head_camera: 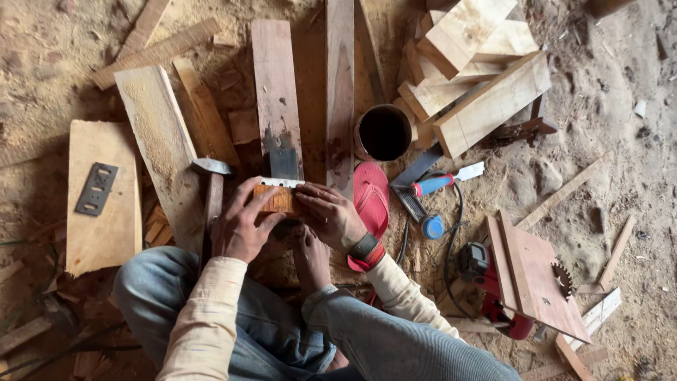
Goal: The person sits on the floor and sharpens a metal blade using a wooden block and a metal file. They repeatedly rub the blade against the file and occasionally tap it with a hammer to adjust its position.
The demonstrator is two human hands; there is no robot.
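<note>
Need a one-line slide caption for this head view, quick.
Both hands, left hand and right hand, press a small wooden block against a plank, hammer alongside.

Rough, dusty wooden planks (276, 85) are lying matt beside a dull metal plate (96, 188), while a smooth orange wood block (278, 200) is showing a glossier finish.

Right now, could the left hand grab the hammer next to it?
Probably yes. The left hand rests on the small wooden block, and the hammer lies just beside it with nothing between them. It would have to let go of the block first.
</note>
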